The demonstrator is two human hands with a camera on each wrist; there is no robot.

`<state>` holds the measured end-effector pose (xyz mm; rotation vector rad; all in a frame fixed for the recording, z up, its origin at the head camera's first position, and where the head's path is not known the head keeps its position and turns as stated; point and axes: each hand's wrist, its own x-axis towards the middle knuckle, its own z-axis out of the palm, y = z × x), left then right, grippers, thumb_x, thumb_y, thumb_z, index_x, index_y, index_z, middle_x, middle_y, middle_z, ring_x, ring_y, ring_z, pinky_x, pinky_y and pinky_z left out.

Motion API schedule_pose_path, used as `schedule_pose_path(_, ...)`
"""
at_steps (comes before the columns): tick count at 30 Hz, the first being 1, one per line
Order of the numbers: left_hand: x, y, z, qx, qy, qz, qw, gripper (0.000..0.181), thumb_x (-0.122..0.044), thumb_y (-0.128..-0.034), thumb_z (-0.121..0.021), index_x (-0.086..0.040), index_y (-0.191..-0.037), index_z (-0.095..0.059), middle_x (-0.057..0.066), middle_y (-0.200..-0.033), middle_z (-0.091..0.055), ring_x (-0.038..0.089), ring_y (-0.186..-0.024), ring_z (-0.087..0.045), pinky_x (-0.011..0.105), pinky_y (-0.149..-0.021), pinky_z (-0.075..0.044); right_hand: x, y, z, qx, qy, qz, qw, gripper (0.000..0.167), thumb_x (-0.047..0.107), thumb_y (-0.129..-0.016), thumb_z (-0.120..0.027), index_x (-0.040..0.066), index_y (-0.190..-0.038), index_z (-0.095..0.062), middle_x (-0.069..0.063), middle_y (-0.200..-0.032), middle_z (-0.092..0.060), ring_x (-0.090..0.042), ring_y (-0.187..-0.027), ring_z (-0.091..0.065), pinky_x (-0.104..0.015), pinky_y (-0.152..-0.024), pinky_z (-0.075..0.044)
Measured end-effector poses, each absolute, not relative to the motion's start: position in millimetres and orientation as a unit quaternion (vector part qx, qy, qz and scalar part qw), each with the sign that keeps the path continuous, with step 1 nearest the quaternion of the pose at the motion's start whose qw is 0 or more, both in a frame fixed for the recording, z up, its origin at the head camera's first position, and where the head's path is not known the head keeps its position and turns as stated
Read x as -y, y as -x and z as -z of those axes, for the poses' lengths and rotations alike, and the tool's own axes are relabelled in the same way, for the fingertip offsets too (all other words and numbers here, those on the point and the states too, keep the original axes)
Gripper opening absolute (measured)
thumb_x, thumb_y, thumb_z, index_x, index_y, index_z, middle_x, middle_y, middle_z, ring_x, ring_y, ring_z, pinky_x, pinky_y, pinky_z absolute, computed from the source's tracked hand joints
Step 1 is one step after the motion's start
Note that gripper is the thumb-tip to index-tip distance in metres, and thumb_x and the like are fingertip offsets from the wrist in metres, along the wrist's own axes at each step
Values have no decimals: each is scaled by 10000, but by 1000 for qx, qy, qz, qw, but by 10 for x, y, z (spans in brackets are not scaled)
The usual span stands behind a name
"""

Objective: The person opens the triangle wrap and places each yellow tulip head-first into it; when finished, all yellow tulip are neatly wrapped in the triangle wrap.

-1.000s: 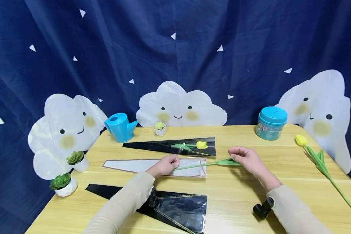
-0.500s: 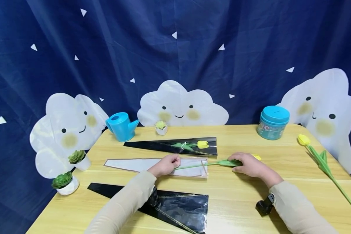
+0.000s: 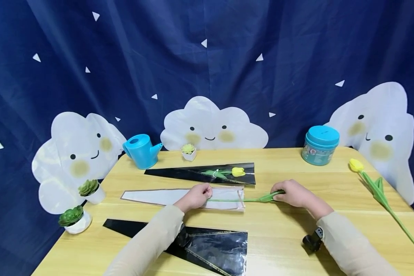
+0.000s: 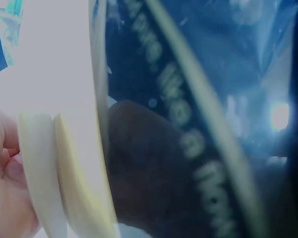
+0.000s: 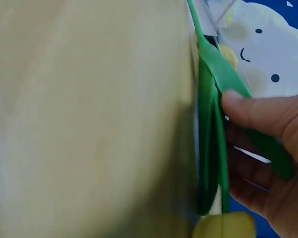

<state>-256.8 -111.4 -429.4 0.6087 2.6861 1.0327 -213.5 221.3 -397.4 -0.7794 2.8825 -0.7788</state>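
Note:
A yellow tulip [image 5: 226, 226] with green leaves lies across the open right end of a white, brown-edged flower sleeve [image 3: 151, 195]. My left hand [image 3: 197, 194], over the middle of that sleeve, pinches the tulip's stem [image 3: 227, 200] near its lower end; whether it also holds the film is hidden. My right hand [image 3: 293, 193] holds the tulip by its leaves [image 3: 267, 197], thumb on one leaf in the right wrist view. In the head view this hand hides the bloom. Under my left forearm lies a black flower sleeve [image 3: 217, 249].
Behind the white sleeve lies another black sleeve [image 3: 179, 175] with a tulip [image 3: 238, 171] inside. A loose tulip [image 3: 377, 191] lies at the right. A blue watering can [image 3: 141, 151], a teal tub [image 3: 321, 145] and small potted succulents [image 3: 188, 151] stand around the table [image 3: 279, 237].
My right hand has come down onto the tulip's leaves and gathered them together, and the stem lies straighter. The left hand has stayed in place.

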Motion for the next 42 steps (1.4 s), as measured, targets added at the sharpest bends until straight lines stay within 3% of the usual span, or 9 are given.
schedule_pose_path(8, 1102, 2526, 4296, -913, -207, -341, 84, 175, -21, -919, -506, -72, -754, -479, -7, -690, -417, 149, -670, -441, 246, -629, -355, -2222, 2186, 3917, -892, 250, 358, 117, 104, 173, -875, -631, 83, -856, -678, 25, -800, -633, -64, -683, -494, -245, -653, -413)
schedule_pose_path(14, 1061, 2525, 4235, -920, -201, -330, 67, 170, 29, -875, -492, -74, -741, -475, 0, -685, -430, 158, -673, -448, 247, -633, -356, -2105, 2214, 3926, -881, 233, 392, 127, 120, 156, -879, -624, 48, -856, -672, 5, -767, -612, -100, -673, -483, -260, -646, -400)
schedule_pose_path(24, 980, 2477, 4195, -924, -203, -320, 60, 161, 13, -892, -474, -74, -758, -497, 12, -689, -445, 169, -663, -441, 262, -639, -362, -1782, 2232, 3987, -868, 200, 433, 136, 114, 121, -857, -641, 16, -817, -626, 27, -636, -468, -140, -619, -435, -302, -612, -372)
schedule_pose_path(30, 964, 2465, 4213, -924, -202, -319, 59, 170, 11, -902, -472, -78, -758, -483, 15, -705, -451, 168, -664, -440, 262, -632, -362, -1637, 2242, 4024, -858, 192, 454, 143, 108, 106, -860, -631, 8, -820, -610, -1, -697, -512, -154, -647, -435, -311, -633, -371)
schedule_pose_path(36, 947, 2474, 4226, -925, -206, -314, 65, 166, -2, -912, -453, -78, -766, -482, 21, -719, -455, 165, -658, -434, 263, -628, -360, -1551, 2268, 4059, -872, 191, 436, 117, 85, 110, -863, -633, 34, -827, -628, -75, -972, -655, -163, -810, -514, -335, -730, -400)
schedule_pose_path(42, 946, 2465, 4224, -923, -202, -320, 64, 161, 9, -900, -455, -73, -764, -484, 22, -711, -450, 164, -649, -432, 252, -601, -351, -1579, 2205, 4040, -896, 179, 405, 32, 42, 104, -853, -645, 65, -866, -651, -20, -848, -639, -144, -770, -535, -318, -703, -443)
